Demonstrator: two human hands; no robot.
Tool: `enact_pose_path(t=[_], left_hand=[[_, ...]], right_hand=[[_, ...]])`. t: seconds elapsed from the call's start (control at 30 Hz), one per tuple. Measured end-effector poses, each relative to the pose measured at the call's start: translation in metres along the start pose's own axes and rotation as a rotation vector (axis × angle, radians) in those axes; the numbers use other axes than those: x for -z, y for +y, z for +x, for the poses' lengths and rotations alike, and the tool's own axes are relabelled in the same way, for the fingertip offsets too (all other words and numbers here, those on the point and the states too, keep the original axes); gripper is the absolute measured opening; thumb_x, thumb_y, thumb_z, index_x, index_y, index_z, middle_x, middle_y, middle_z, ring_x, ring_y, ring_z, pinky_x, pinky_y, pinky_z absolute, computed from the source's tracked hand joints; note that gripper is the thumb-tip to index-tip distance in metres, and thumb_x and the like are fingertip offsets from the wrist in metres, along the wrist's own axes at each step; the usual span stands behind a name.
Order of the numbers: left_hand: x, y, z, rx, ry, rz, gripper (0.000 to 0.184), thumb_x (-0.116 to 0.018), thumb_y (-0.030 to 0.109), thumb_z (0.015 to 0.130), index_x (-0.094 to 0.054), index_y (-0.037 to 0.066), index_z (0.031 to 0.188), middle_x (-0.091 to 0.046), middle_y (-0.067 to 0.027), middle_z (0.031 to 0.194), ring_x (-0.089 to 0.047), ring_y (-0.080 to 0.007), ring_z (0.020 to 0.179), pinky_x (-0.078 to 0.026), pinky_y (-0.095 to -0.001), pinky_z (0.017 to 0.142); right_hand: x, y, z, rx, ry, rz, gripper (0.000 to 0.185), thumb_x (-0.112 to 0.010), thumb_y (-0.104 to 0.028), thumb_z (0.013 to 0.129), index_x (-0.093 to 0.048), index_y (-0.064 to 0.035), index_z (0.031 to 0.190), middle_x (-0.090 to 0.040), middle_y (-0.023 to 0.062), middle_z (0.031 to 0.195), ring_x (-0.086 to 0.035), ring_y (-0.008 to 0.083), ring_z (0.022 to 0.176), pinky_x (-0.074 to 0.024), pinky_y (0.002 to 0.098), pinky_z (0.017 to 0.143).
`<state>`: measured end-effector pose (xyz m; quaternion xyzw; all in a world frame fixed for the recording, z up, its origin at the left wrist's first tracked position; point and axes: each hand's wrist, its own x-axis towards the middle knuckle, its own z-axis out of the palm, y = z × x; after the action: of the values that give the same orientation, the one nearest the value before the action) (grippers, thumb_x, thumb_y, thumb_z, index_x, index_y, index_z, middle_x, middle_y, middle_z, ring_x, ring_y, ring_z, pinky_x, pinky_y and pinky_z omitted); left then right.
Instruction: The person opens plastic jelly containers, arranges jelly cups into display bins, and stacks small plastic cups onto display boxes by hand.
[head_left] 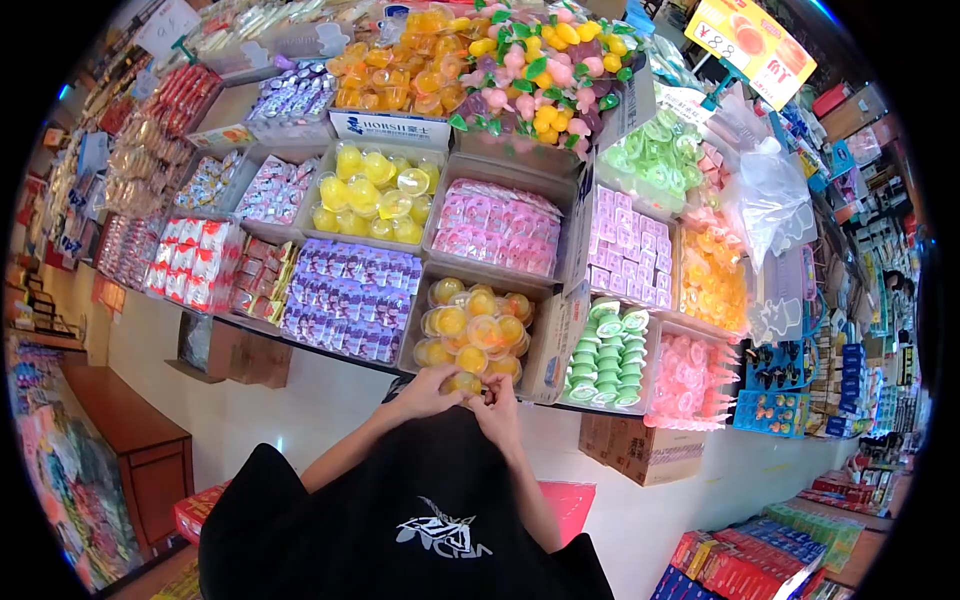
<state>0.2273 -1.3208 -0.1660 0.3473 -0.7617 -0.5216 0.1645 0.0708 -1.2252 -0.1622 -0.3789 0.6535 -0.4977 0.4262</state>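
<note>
At the front edge of a clear bin heaped with yellow-orange jelly cups, my two hands are close together. My left hand is closed, its fingers pinching one yellow jelly cup from the left. From the right, my right hand grips the same cup, fingers curled. The held cup is partly covered by my fingers, and whether it touches the bin cannot be made out.
Beside the bin stand purple packets on the left and green jelly cups on the right. Behind are lemon-yellow cups and pink packets. A plastic bag hangs at right. Cardboard boxes sit below the display.
</note>
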Motion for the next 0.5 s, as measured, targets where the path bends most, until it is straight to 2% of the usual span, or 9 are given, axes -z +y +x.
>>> enact_pose_path(t=[0.07, 0.17, 0.27, 0.37, 0.47, 0.5], left_hand=[[0.001, -0.001, 0.001, 0.018, -0.007, 0.044, 0.042, -0.072, 0.021, 0.082, -0.060, -0.001, 0.116, -0.067, -0.0146, 0.089, -0.067, -0.0208, 0.075, -0.053, -0.0331, 0.068], [0.014, 0.022, 0.007, 0.318, -0.111, -0.151, 0.041, -0.070, 0.022, 0.085, -0.060, -0.002, 0.116, -0.068, -0.0138, 0.086, -0.067, -0.0191, 0.076, -0.053, -0.0334, 0.069], [-0.002, -0.021, 0.008, 0.223, -0.021, -0.118, 0.038, -0.067, 0.024, 0.088, -0.061, -0.003, 0.114, -0.068, -0.0131, 0.083, -0.066, -0.0172, 0.077, -0.052, -0.0320, 0.070], [0.001, -0.033, 0.008, 0.342, -0.100, 0.022, 0.038, -0.063, 0.028, 0.092, -0.060, -0.002, 0.116, -0.068, -0.0118, 0.084, -0.065, -0.0165, 0.078, -0.052, -0.0311, 0.072], [-0.006, -0.050, 0.000, 0.386, 0.000, -0.177, 0.040, -0.058, 0.032, 0.096, -0.056, 0.000, 0.120, -0.067, -0.0111, 0.089, -0.064, -0.0164, 0.081, -0.052, -0.0302, 0.074], [-0.008, -0.054, -0.001, 0.408, 0.038, -0.246, 0.047, -0.059, 0.041, 0.095, -0.056, 0.000, 0.117, -0.069, -0.0154, 0.092, -0.068, -0.0215, 0.084, -0.053, -0.0333, 0.076]], right_hand=[[0.000, 0.000, 0.003, -0.015, 0.000, -0.019, 0.039, -0.076, -0.011, 0.079, -0.046, -0.0023, 0.104, -0.053, 0.0016, 0.081, -0.041, 0.0076, 0.064, -0.0373, 0.0229, 0.057], [-0.004, 0.003, 0.006, -0.070, 0.013, -0.004, 0.038, -0.074, -0.011, 0.081, -0.047, -0.0020, 0.105, -0.053, 0.0012, 0.081, -0.042, 0.0072, 0.063, -0.0375, 0.0223, 0.056], [-0.005, 0.011, 0.009, -0.118, -0.038, 0.028, 0.039, -0.073, -0.011, 0.083, -0.047, -0.0011, 0.110, -0.055, 0.0019, 0.083, -0.044, 0.0070, 0.066, -0.0395, 0.0219, 0.059], [-0.008, 0.008, 0.010, -0.110, -0.141, 0.028, 0.042, -0.071, -0.011, 0.086, -0.045, -0.0007, 0.117, -0.058, 0.0045, 0.090, -0.047, 0.0074, 0.070, -0.0416, 0.0220, 0.063], [-0.012, 0.025, 0.012, -0.090, -0.227, 0.051, 0.042, -0.068, -0.011, 0.089, -0.042, -0.0010, 0.121, -0.061, 0.0075, 0.099, -0.051, 0.0085, 0.077, -0.0430, 0.0225, 0.067], [-0.013, 0.038, 0.013, -0.087, -0.251, 0.067, 0.042, -0.067, -0.011, 0.090, -0.041, -0.0012, 0.122, -0.061, 0.0084, 0.102, -0.052, 0.0090, 0.080, -0.0434, 0.0227, 0.068]])
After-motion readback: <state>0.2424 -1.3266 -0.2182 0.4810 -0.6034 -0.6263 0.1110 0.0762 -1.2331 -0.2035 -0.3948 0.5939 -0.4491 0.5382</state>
